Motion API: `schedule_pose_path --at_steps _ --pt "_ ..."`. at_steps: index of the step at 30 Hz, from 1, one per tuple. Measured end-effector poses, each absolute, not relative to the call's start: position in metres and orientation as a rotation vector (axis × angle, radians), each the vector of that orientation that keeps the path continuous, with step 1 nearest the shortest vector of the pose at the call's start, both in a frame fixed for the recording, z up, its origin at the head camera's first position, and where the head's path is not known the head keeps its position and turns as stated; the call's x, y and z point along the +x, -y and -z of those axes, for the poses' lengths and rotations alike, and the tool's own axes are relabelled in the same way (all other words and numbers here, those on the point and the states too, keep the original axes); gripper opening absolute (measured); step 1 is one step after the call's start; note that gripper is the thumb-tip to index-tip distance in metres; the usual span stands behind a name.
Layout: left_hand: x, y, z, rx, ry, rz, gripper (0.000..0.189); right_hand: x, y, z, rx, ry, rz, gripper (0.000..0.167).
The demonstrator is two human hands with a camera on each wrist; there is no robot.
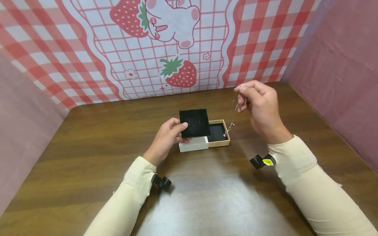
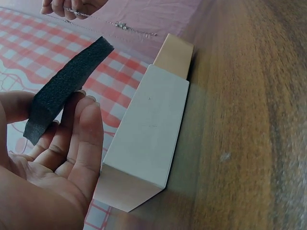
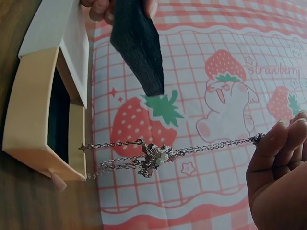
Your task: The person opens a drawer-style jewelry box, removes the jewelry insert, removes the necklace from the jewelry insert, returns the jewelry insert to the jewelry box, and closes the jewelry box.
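Observation:
My left hand (image 1: 163, 139) pinches a thin black foam pad (image 1: 195, 123) between thumb and fingers, raised over the box. In the left wrist view the pad (image 2: 64, 86) is seen edge-on and slightly bent. My right hand (image 1: 262, 108) is lifted to the right, pinching the top of a fine silver necklace (image 1: 232, 124) between thumb and fingertips. Its chain dangles, with a flower-like pendant (image 3: 157, 159) bearing pale beads. Below is a small box: a white sleeve (image 1: 193, 145) with a tan drawer (image 1: 219, 144) slid partly out to the right. Black lining (image 1: 217, 132) shows inside the drawer.
The box stands on a brown wooden table (image 1: 88, 157). Behind it hangs a red-and-white checked cloth (image 1: 260, 39) with strawberry prints, and pink cloth (image 1: 339, 65) closes the sides. Black cameras (image 1: 161, 182) are strapped at both wrists, over cream sleeves.

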State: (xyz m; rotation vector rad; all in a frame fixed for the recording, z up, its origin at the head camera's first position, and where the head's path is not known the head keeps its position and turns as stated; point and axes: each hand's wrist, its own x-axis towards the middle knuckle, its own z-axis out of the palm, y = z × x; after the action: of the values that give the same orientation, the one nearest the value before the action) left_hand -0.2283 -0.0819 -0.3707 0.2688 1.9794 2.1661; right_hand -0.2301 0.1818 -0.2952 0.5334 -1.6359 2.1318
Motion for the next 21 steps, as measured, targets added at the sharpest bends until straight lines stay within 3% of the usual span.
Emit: schedule_pose_path --at_steps 21 --pt "-0.227 0.082 0.373 0.333 -2.003 -2.156 0.018 -0.241 -0.204 0.291 0.469 1.558 -2.121 0.016"
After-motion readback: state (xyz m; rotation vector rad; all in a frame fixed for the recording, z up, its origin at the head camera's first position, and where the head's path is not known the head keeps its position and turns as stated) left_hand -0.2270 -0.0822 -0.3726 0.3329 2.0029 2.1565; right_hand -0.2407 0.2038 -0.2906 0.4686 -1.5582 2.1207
